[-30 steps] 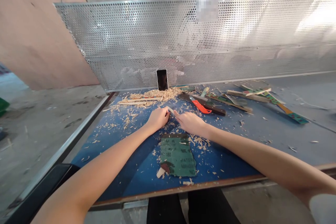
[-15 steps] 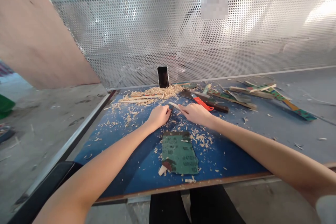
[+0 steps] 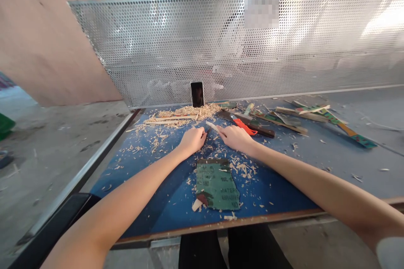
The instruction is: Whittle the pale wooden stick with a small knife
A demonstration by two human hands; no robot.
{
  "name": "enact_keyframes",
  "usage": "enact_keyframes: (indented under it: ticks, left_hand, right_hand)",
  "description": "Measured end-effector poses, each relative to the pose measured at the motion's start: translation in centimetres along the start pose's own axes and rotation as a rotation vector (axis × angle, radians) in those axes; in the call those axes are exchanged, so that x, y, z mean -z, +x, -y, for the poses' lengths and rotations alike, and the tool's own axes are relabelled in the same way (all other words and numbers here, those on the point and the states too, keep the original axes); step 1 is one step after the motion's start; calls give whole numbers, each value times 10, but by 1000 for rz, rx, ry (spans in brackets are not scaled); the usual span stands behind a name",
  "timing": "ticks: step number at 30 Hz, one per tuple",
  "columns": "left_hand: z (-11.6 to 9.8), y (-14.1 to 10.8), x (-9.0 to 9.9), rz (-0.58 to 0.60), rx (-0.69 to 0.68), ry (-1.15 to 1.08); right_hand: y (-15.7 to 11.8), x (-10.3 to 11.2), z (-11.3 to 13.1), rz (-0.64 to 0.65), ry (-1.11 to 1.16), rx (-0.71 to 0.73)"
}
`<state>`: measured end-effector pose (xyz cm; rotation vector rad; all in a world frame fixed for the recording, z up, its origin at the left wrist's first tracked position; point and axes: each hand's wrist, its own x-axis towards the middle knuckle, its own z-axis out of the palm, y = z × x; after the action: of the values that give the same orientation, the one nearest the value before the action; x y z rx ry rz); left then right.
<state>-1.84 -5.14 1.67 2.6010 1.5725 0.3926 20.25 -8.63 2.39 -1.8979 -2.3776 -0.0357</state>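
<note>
My right hand [image 3: 237, 138] is closed on a short pale wood stick [image 3: 213, 126], which points up and left from the fingertips. Beside it, my left hand [image 3: 193, 139] is curled shut on a small dark thin piece [image 3: 207, 130]; its kind is mostly hidden by the fingers. The dark piece is close to the stick's side, and whether they touch I cannot tell. Below both hands a torn green sheet of sandpaper [image 3: 217, 185] lies printed side up on the blue tabletop [image 3: 148, 201]. Wood shavings [image 3: 244, 168] are scattered around it.
A phone [image 3: 197, 94] leans upright against a perforated metal screen [image 3: 176, 50], behind a heap of shavings [image 3: 202, 112]. Right of my hands lie a red-handled tool [image 3: 244, 126], a dark-handled tool [image 3: 265, 130] and several wood strips [image 3: 318, 115]. A person sits beyond the screen.
The view has tilted up slightly. Both hands stay in nearly the same place, still holding the stick and the dark piece, with the dark piece slightly shifted against the stick.
</note>
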Motion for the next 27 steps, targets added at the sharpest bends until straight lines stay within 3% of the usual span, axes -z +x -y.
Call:
enact_keyframes:
  ticks: [8,16,27]
  left_hand:
    - [0,3,-3,-3,37,20]
    - [-2,3,0,-7,50,23]
    - [-2,0,5,5,20,-7]
  right_hand:
    - [-9,8,14,46,-34,46]
    - [-24,14,31,68,-138,188]
    - [-8,8,-1,-13,-44,134]
